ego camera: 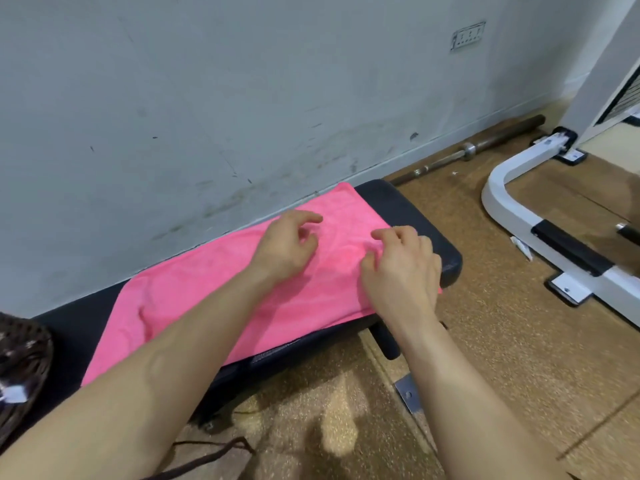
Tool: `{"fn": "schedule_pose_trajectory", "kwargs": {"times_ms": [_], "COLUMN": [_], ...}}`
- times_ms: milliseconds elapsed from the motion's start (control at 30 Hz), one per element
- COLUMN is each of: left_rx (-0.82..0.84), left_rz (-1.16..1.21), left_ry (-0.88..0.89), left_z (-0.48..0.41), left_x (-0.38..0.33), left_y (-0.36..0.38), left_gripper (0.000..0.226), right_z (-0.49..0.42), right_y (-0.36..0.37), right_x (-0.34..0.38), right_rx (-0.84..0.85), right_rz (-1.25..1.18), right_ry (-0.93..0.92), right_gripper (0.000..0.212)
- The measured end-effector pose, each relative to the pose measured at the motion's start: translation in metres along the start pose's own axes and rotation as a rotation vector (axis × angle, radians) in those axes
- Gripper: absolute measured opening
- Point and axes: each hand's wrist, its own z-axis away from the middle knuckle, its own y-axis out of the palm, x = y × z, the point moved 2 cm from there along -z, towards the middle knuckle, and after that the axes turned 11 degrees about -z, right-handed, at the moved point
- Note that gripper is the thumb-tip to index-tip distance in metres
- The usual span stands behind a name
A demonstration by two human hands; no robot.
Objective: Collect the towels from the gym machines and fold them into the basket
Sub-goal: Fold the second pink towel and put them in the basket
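Scuffed grey wall (207, 98) backs a black padded bench (408, 209), and a pink towel (194, 292) lies spread flat along it, directly under both sets of fingers. The left-hand fingers (310, 218) hang loosely curled just over the cloth, holding nothing. The right-hand fingers (384, 233), just beside them, curl down onto the towel; whether they pinch the fabric I cannot tell. Well off to the left of the fingers stands a dark wicker basket (24, 358). Beyond the right-hand fingers a barbell (485, 147) lies along the wall.

A plain pink towel (242, 289) covers the black table (408, 209), beside a dark brown woven basket (20, 362) on the speckled tan floor (502, 358).
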Motion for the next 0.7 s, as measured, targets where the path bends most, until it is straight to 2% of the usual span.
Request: {"fn": "schedule_pose_trajectory", "kwargs": {"times_ms": [133,300,500,633,700], "left_rx": [-0.067,-0.062,-0.031,-0.029,0.011], "left_rz": [-0.039,-0.156,-0.478,-0.436,-0.400], "left_ry": [-0.026,-0.081,-0.220,-0.368,-0.423], "left_z": [0.075,0.168,0.243,0.265,0.273], "left_x": [0.032,0.072,0.115,0.132,0.142], "left_y": [-0.020,-0.054,-0.089,-0.102,-0.108], "left_gripper": [0.027,0.015,0.033,0.028,0.034], "right_z": [0.018,0.045,0.085,0.119,0.135], "right_y": [0.024,0.048,0.066,0.069,0.072], "right_x": [0.028,0.062,0.098,0.120,0.129], "right_rx": [0.149,0.331,0.459,0.601,0.675], "right_rz": [-0.021,0.015,-0.012,-0.027,-0.005], "right_ry": [-0.165,-0.324,-0.506,-0.664,-0.711], "right_gripper": [0.031,0.030,0.027,0.043,0.052]}}
